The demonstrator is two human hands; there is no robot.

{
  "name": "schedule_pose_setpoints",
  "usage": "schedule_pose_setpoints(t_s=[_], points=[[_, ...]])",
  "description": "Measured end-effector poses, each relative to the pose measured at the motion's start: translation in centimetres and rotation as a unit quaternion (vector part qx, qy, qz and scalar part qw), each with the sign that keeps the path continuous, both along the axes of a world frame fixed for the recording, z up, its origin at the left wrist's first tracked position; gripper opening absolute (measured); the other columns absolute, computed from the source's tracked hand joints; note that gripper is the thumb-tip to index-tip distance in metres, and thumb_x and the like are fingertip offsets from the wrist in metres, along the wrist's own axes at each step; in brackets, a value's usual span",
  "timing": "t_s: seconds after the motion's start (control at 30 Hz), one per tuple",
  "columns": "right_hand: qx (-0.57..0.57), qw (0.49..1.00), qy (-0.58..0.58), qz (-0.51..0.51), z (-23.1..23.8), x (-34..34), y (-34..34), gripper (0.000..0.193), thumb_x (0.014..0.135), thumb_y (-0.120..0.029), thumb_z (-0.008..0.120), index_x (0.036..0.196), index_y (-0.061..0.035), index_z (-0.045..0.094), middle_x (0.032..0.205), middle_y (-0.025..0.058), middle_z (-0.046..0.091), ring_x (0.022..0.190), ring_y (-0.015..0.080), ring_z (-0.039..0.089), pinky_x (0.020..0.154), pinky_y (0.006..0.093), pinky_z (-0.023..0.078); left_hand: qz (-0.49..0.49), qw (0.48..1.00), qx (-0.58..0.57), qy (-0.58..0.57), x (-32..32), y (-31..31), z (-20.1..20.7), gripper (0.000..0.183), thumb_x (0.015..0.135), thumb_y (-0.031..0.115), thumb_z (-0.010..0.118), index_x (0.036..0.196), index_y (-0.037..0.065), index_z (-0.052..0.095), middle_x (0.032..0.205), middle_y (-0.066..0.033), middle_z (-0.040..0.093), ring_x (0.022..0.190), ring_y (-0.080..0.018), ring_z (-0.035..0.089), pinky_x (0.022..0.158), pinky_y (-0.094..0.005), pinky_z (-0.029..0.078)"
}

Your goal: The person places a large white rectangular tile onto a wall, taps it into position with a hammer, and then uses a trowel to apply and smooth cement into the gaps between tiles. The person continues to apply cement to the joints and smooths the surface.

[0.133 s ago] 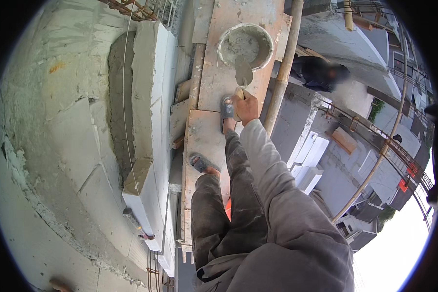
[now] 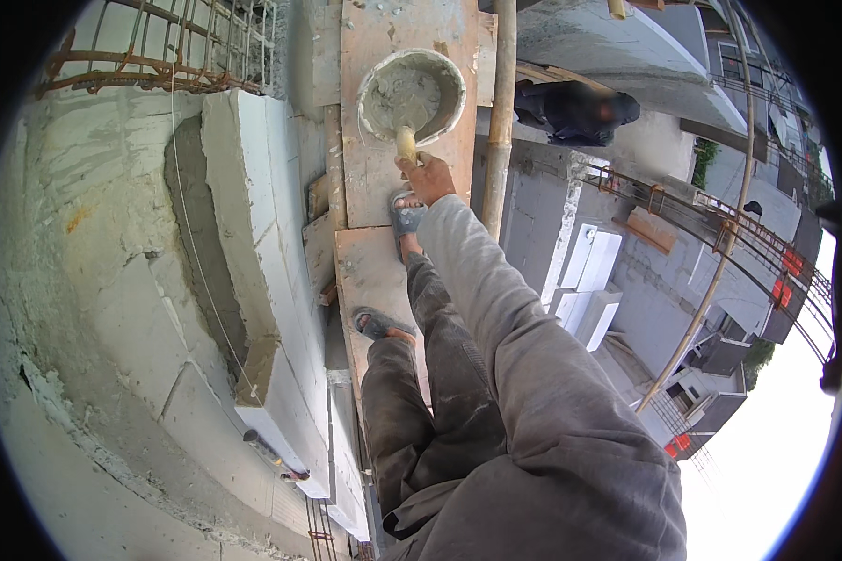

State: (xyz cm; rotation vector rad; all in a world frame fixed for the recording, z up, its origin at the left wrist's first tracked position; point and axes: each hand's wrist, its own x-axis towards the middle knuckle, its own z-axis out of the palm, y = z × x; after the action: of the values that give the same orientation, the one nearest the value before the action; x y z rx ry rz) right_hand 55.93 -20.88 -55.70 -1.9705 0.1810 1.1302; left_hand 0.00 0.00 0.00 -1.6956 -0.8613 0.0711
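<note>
My right hand [image 2: 428,178] is closed round the pale wooden handle of a trowel [image 2: 406,143]. The handle's end tips over the near rim of a round bucket [image 2: 461,98] crusted with cement. The trowel's blade is down inside the bucket and mostly hidden by the handle and the mortar. Wet grey mortar [image 2: 404,93] fills part of the bucket, which stands on wooden planks [image 2: 371,182] just beyond my sandalled feet. My left hand is out of view.
To the left runs a wall of pale blocks [image 2: 271,215] with a string line along it and rebar [image 2: 159,61] at its far end. A bamboo pole [image 2: 499,140] edges the planks on the right. Beyond it, lower down, a person [image 2: 575,112] in dark clothes is bent over.
My right hand has lowered the trowel from the bucket's near rim into the mortar. The whole view has shifted, so the bucket appears farther left.
</note>
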Motion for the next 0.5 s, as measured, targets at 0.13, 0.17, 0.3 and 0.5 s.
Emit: schedule_pose_setpoints(t_s=[0.13, 0.17, 0.3, 0.5], points=[[-0.024, 0.994, -0.085, 0.069, -3.0, -1.2, -8.2, 0.073, 0.089, -0.027, 0.067, 0.145, 0.0054, 0.031, 0.090, 0.0181, 0.070, 0.069, 0.0209, 0.066, 0.060, 0.0361, 0.054, 0.028, 0.999, -0.009, 0.013, 0.1, 0.2, 0.0, 0.086, 0.093, 0.062, 0.034, 0.142, -0.009, 0.031, 0.148, -0.0356, 0.025, 0.137, -0.0607, 0.018, 0.102, -0.0756, 0.014], [-0.032, 0.987, -0.115, 0.105, -3.2, -1.5, -10.6, 0.073, 0.089, -0.025, 0.066, 0.145, 0.0048, 0.031, 0.092, 0.0193, 0.070, 0.070, 0.0214, 0.067, 0.062, 0.0366, 0.055, 0.042, 0.999, -0.012, 0.024, 0.1, 0.2, 0.1, 0.086, 0.093, 0.062, 0.034, 0.141, -0.010, 0.031, 0.147, -0.0362, 0.026, 0.136, -0.0612, 0.018, 0.102, -0.0759, 0.014], [-0.239, 0.942, -0.199, 0.127, 1.5, -0.3, -22.9, 0.062, 0.078, -0.015, 0.066, 0.135, 0.0034, 0.049, 0.085, 0.0195, 0.070, 0.076, 0.0262, 0.069, 0.072, 0.0350, 0.055, 0.041, 0.999, -0.016, -0.019, 0.0, 0.6, -0.4, 0.085, 0.091, 0.060, 0.038, 0.137, -0.011, 0.034, 0.145, -0.0385, 0.026, 0.136, -0.0612, 0.019, 0.102, -0.0768, 0.014], [-0.343, 0.893, -0.235, 0.169, 8.9, 5.4, -30.9, 0.065, 0.072, -0.017, 0.071, 0.133, -0.0016, 0.054, 0.089, 0.0194, 0.072, 0.094, 0.0304, 0.069, 0.083, 0.0376, 0.054, -0.013, 0.989, 0.009, -0.145, -0.1, 1.8, -1.9, 0.087, 0.085, 0.064, 0.048, 0.141, -0.002, 0.034, 0.148, -0.0365, 0.025, 0.138, -0.0588, 0.019, 0.104, -0.0747, 0.012]])
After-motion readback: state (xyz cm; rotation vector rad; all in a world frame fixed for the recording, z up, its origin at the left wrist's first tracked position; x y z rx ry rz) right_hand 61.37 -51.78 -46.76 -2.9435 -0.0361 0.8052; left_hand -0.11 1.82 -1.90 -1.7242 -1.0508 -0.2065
